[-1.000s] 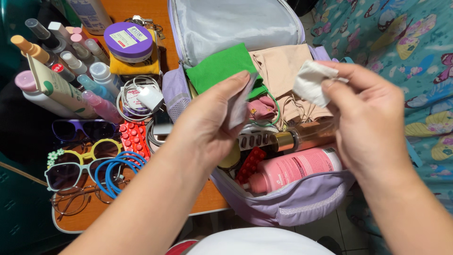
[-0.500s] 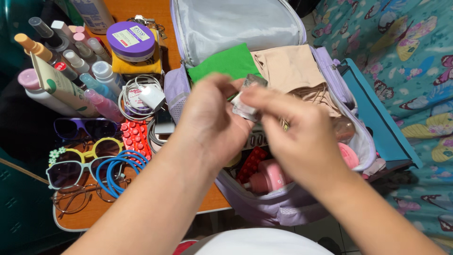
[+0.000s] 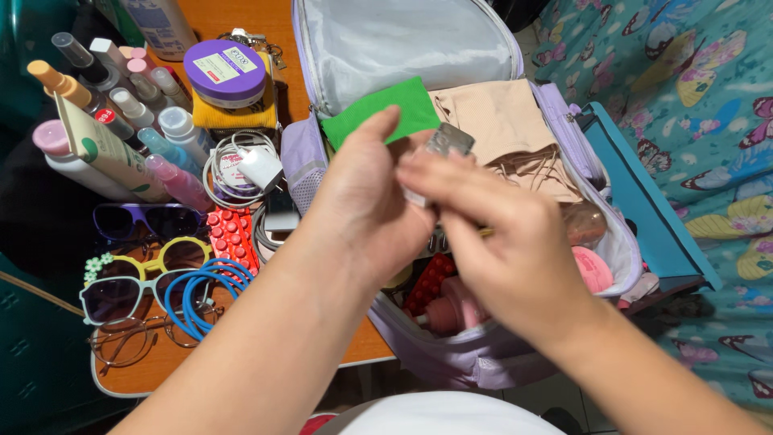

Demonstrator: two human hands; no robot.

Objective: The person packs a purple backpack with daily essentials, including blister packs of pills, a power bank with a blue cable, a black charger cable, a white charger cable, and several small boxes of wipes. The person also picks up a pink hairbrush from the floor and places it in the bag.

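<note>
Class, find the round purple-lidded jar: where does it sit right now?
In the head view, the round purple-lidded jar sits upper left on a yellow cloth, left of the open lilac bag, above the white charger.

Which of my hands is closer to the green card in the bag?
Left. The left hand has its thumb tip right at the green card, at its lower edge. The right hand sits lower and to the right, over the pink bottle, apart from the card.

Left of the lilac bag [image 3: 483,362] lie sunglasses [image 3: 129,286], red pill blisters [image 3: 233,238], bottles [image 3: 121,121] and a purple-lidded jar [image 3: 225,76].
</note>
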